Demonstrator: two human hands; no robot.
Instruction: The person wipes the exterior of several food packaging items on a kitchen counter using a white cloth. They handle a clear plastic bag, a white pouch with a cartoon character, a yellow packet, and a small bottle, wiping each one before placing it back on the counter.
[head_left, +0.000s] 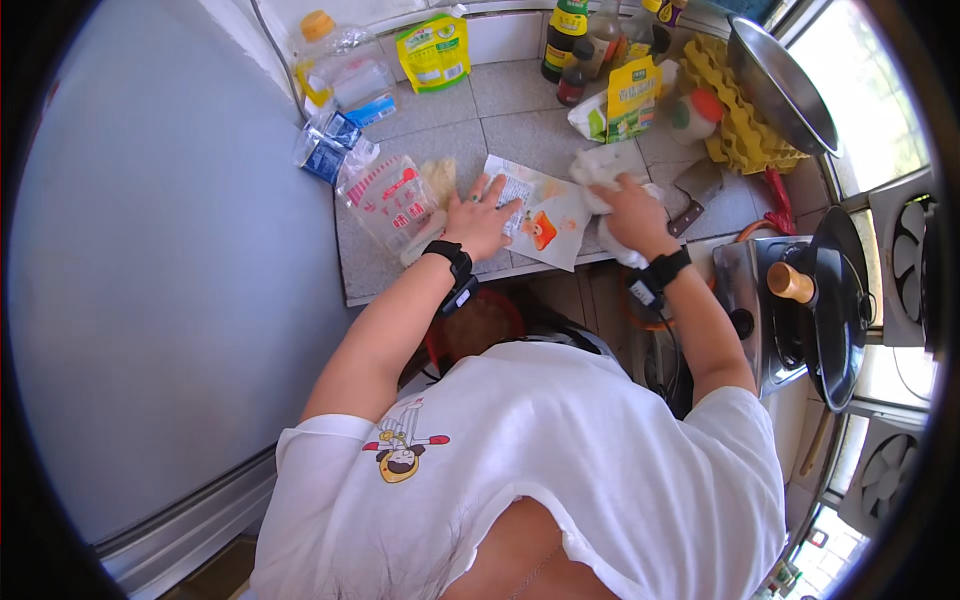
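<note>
My left hand (480, 225) lies with fingers spread over the left part of a flat, white printed packet (559, 217). To its left are a clear plastic bag with red print (390, 202) and a pale beige bundle (439, 180). My right hand (637, 217) is on a crumpled white cloth (611, 165), which bunches around the fingers; some fingertips are hidden in it. The cloth touches the packet's right side. Just right of that hand, a cleaver (697, 195) rests on the grey tiled counter (517, 135), its dark handle towards me.
Sauce bottles (566, 45), a yellow seasoning bag (632, 97) and a red-lidded jar (697, 116) stand behind. Egg trays (731, 105) support a steel basin (784, 86). At right, a black lid (840, 307) tops the gas stove (750, 285). A large pale panel (172, 262) borders the left.
</note>
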